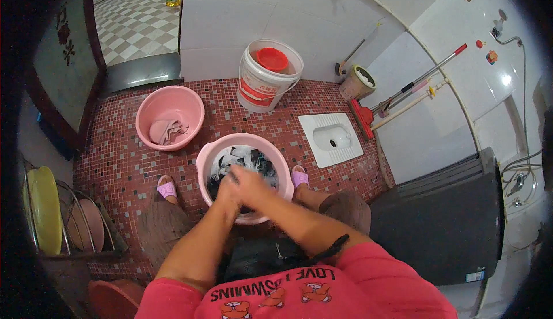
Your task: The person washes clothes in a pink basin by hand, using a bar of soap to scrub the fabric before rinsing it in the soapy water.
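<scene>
My left hand (228,192) and my right hand (251,186) are pressed together above a pink plastic basin (201,163) on the floor between my feet. Both are blurred, and the backs of the hands hide the fingers. A small dark patch shows between them; whether it is cloth in my grip cannot be told. Dark wet laundry (263,163) lies in the basin under white suds (246,151). Some of the dark fabric touches the basin's near wall, below my wrists.
A second pink basin (170,94) holds pale pink cloth (166,131). Beyond stands a white bucket (261,90) with a red bowl (272,59) inside. A squat toilet (332,139), mop (363,118) and waste bin (357,83) are right; a basin rack (65,228) is left.
</scene>
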`<move>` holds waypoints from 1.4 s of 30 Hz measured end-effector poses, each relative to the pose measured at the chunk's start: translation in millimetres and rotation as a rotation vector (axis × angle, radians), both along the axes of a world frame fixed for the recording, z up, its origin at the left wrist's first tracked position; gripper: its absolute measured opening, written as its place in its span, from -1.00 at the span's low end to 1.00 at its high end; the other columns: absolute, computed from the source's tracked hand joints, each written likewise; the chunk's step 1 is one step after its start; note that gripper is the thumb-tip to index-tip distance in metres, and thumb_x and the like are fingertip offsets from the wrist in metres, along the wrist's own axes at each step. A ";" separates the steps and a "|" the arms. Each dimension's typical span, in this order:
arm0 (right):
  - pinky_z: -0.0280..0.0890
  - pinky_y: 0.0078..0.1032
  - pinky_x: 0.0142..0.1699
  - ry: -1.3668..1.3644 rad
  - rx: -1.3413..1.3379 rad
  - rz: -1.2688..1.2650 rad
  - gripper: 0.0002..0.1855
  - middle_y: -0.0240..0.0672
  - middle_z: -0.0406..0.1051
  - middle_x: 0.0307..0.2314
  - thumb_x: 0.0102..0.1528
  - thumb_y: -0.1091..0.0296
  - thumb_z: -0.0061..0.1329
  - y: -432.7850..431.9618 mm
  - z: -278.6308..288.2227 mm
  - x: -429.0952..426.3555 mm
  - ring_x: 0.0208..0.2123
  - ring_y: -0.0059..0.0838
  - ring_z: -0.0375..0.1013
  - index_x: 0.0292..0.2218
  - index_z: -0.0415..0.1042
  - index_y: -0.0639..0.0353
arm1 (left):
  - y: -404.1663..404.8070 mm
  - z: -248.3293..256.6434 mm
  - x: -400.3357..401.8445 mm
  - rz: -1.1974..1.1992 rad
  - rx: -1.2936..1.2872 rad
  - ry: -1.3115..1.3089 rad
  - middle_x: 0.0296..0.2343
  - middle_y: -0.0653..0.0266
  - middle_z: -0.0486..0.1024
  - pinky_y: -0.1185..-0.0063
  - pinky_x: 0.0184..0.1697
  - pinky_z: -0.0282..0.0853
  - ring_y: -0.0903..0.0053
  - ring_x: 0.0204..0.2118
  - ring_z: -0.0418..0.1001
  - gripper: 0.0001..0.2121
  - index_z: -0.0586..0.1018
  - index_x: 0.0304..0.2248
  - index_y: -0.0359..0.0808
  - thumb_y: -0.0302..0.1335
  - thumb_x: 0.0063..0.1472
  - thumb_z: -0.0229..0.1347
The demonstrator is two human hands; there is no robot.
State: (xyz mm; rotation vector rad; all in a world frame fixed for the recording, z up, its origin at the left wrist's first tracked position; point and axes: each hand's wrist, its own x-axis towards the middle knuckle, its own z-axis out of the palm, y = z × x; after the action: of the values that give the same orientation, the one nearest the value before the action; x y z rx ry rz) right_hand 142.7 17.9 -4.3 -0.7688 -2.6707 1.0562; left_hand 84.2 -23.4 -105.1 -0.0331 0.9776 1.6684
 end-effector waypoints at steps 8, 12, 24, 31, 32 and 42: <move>0.23 -0.18 -0.26 0.225 0.234 0.144 -0.66 0.07 0.34 -0.47 0.00 0.11 -0.14 -35.3 11.2 -15.7 -0.35 0.08 0.34 -0.41 0.27 0.27 | -7.2 -75.5 -40.7 -0.220 0.830 -0.289 -0.24 0.10 0.39 0.41 -0.11 0.28 0.33 -0.18 0.36 -0.58 0.38 -0.16 -0.24 -0.09 0.17 -0.18; 0.22 -0.14 -0.28 0.022 -0.011 -0.127 -0.64 0.09 0.34 -0.47 0.04 0.11 -0.19 33.0 -3.8 7.1 -0.37 0.09 0.33 -0.42 0.27 0.30 | -6.9 42.3 11.7 -0.139 0.327 -0.066 -0.19 0.19 0.39 0.43 -0.09 0.27 0.38 -0.15 0.35 -0.58 0.39 -0.14 -0.23 -0.08 0.17 -0.14; 0.22 -0.18 -0.32 0.028 0.075 -0.165 -0.66 0.06 0.34 -0.50 0.01 0.10 -0.16 38.4 -3.7 11.1 -0.40 0.09 0.34 -0.44 0.26 0.27 | 3.4 46.9 14.3 -0.023 0.022 -0.366 -0.24 0.22 0.42 0.46 -0.18 0.30 0.42 -0.19 0.38 -0.56 0.43 -0.18 -0.24 -0.06 0.11 -0.06; 0.23 -0.14 -0.28 0.201 0.175 0.218 -0.65 0.12 0.35 -0.47 0.04 0.11 -0.16 -27.1 7.5 -3.7 -0.40 0.10 0.34 -0.40 0.29 0.31 | -5.7 -41.4 -31.6 -0.130 0.510 -0.405 -0.36 0.19 0.42 0.44 -0.21 0.32 0.38 -0.30 0.38 -0.69 0.43 -0.26 -0.20 -0.17 0.17 -0.16; 0.22 -0.15 -0.28 0.207 0.193 0.189 -0.63 0.13 0.35 -0.46 0.05 0.09 -0.18 -33.1 9.7 -4.1 -0.40 0.11 0.33 -0.39 0.27 0.31 | -10.4 -52.5 -39.0 -0.150 0.488 -0.392 -0.38 0.19 0.42 0.45 -0.22 0.32 0.39 -0.31 0.39 -0.70 0.44 -0.27 -0.19 -0.17 0.16 -0.14; 0.24 -0.18 -0.32 0.133 0.076 0.109 -0.70 0.04 0.34 -0.46 0.05 0.14 -0.18 -31.1 29.0 -2.9 -0.39 0.05 0.35 -0.33 0.29 0.23 | -5.1 -56.1 -27.4 0.090 0.321 -0.175 -0.35 0.18 0.40 0.49 -0.26 0.28 0.40 -0.29 0.37 -0.63 0.41 -0.27 -0.17 -0.06 0.20 -0.22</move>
State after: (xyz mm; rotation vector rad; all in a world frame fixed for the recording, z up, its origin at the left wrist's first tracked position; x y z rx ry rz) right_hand 139.8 -13.2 24.7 -0.5259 -2.6475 0.9859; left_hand 56.8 -28.5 -161.2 -0.0090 0.5771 1.8546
